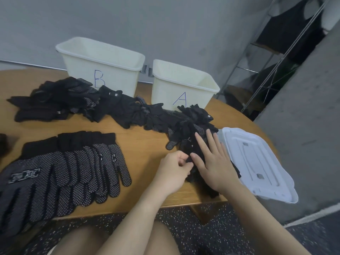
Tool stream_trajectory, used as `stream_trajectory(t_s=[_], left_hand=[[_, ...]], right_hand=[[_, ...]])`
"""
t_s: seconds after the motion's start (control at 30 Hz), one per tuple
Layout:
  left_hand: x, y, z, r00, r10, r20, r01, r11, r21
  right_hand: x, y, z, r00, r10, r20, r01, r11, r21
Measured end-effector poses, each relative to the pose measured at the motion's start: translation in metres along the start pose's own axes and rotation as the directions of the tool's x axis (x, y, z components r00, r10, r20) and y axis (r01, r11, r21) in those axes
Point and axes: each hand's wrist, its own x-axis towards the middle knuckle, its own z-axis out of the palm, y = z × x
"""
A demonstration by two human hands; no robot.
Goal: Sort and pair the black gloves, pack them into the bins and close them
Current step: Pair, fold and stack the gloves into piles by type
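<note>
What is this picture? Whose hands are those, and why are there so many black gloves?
The camera sits on a person's head, so you look down at their own two hands. The left hand pinches the edge of a black glove; the right hand lies flat on it. On the wooden table are a loose heap of gloves, a neat row of dotted gloves, two open white bins marked B and A, and a white lid. The gloves are being sorted for the bins.

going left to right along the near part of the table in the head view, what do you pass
fanned row of dotted gloves → left hand, pinching a black glove → right hand, flat on the glove pile → white lid
</note>
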Motion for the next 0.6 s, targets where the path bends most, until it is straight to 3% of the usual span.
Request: stream_trajectory(t_s=[0.1,0.23,0.4,0.5,0.6], left_hand=[[-0.015,-0.003,-0.012,0.999,0.026,-0.023,-0.025,0.999,0.045],[-0.045,-0.002,-0.049,0.978,0.141,-0.153,-0.109,0.973,0.204],[-0.093,-0.002,-0.112,0.886,0.267,-0.378,-0.136,0.931,0.338],[-0.116,-0.011,-0.15,0.786,0.382,-0.486,0.064,0.731,0.679],[-0.13,-0.026,-0.188,0.797,0.244,-0.553,0.317,0.609,0.727]], right_hand=[[0.0,-0.007,-0.009,0.999,0.029,0.031,-0.028,0.999,-0.042],[0.001,-0.031,-0.026,0.999,0.034,-0.014,-0.034,0.996,-0.078],[0.007,-0.102,-0.034,0.992,-0.116,-0.046,0.113,0.992,-0.051],[0.015,-0.153,-0.025,0.974,-0.222,0.038,0.216,0.969,0.124],[0.017,-0.201,0.0,0.932,-0.335,0.14,0.304,0.931,0.203]])
